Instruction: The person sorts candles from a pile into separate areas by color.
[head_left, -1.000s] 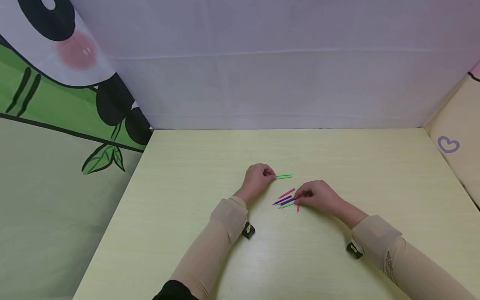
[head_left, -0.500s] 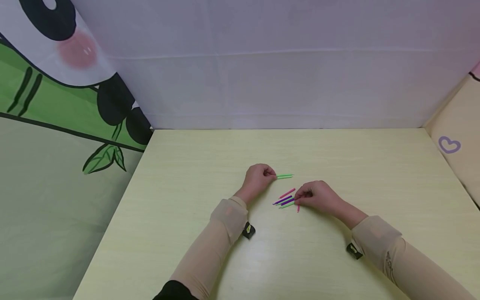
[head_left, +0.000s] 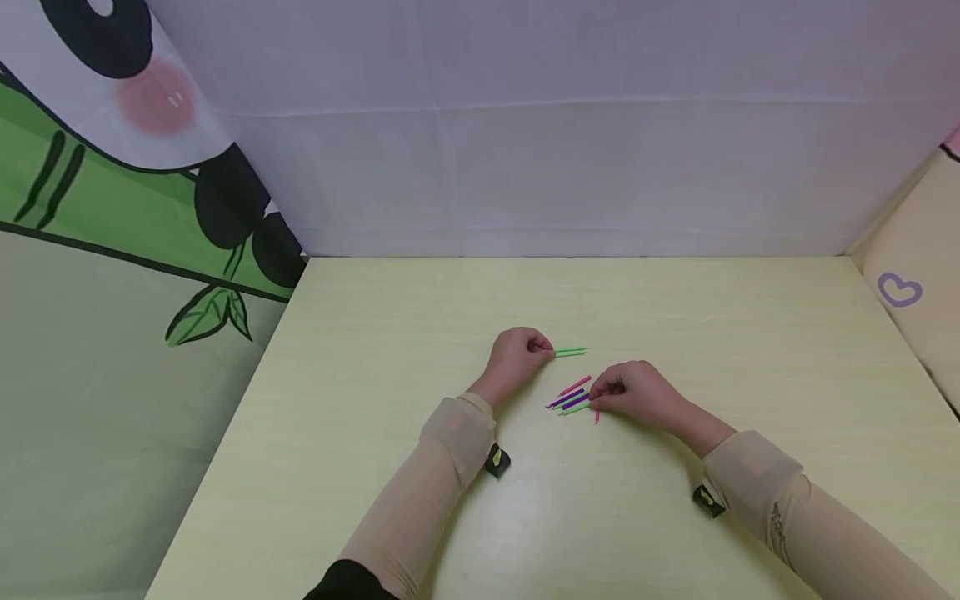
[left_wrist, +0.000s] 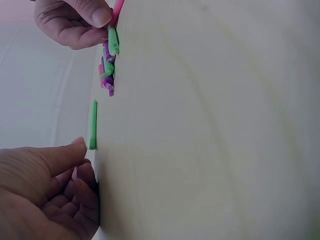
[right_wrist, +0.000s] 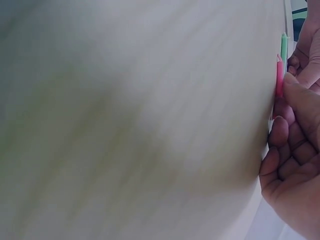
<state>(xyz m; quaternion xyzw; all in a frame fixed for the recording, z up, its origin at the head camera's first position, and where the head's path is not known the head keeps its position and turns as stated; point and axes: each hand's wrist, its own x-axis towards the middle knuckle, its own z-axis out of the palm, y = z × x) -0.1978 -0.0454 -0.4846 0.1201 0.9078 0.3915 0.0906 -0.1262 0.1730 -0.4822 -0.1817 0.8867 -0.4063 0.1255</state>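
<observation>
Near the middle of the table, my left hand [head_left: 517,354] has thumb and fingers drawn together at the left end of two thin green candles [head_left: 570,352]. In the left wrist view the thumb tip sits close beside the base of a green candle [left_wrist: 93,125]; a grip is unclear. My right hand [head_left: 633,390] lies over the right ends of several pink, purple and green candles [head_left: 573,402]. Its thumb and forefinger meet at a pink candle [right_wrist: 279,77], which points out below the hand in the head view. Whether they pinch it is hidden.
The pale wooden table [head_left: 420,317] meets a white cloth backdrop [head_left: 555,175] at its far edge. Printed panels stand left and right, the left one [head_left: 82,375] green with a cartoon figure. Beige sleeves cover both forearms, with a small dark camera at each wrist.
</observation>
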